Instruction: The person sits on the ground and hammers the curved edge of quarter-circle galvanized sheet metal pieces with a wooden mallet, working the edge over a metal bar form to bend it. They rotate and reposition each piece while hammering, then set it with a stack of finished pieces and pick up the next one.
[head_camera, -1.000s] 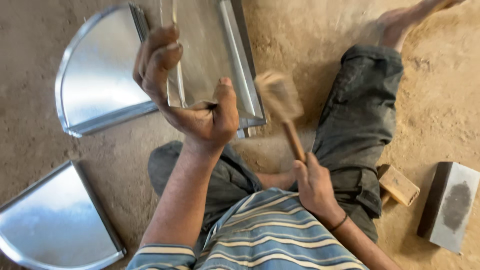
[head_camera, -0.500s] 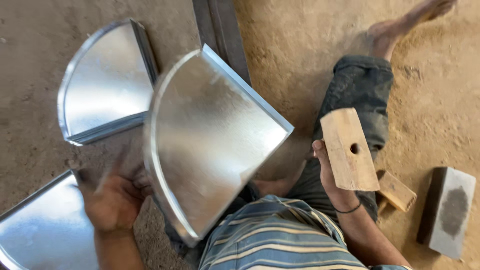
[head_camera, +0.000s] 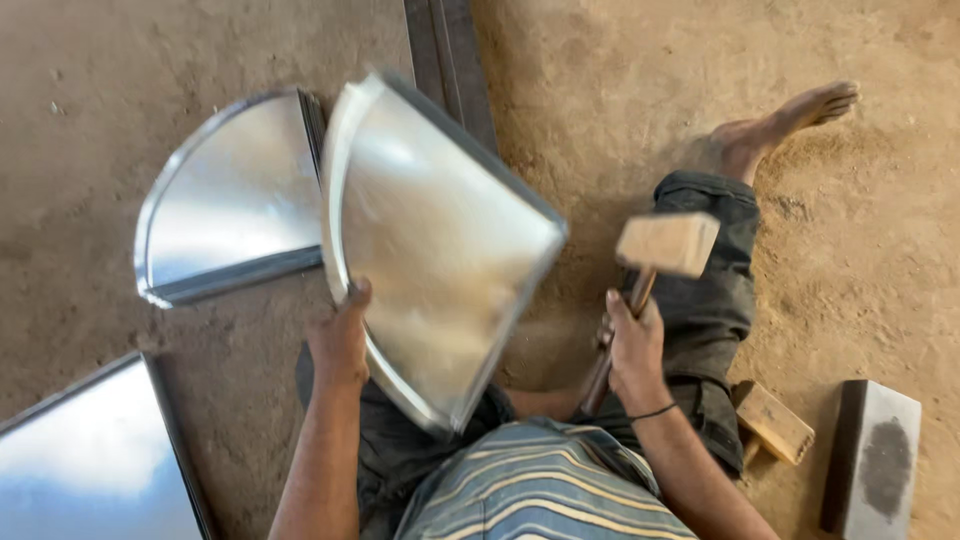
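Floor: bare packed earth floor (head_camera: 850, 300), sandy and grainy, with the person seated on it, one bare foot stretched out.
Held sheet: shiny quarter-round sheet-metal piece with folded-up rims (head_camera: 440, 250), raised off the ground and tilted in front of the chest, its face blurred.
Step in hand: judging from the pose, the sheet is being turned to present an edge to the hammer (the mallet stands lifted just beside it, not touching).
Next move: it calls for steadying the rim before any blow lands.
Lying sheets: a matching quarter-round piece (head_camera: 235, 200) and a flat sheet-metal corner (head_camera: 90, 460), both on the ground to the left.
Grey block: rectangular stone-like block (head_camera: 872, 455), beside a small wooden offcut (head_camera: 775, 422).
Mallet: pale wooden mallet (head_camera: 665, 245), square-headed.
Left hand (head_camera: 340, 340): pinching the sheet's curved rim.
Right hand (head_camera: 632, 345): wrapped tight round the mallet handle.
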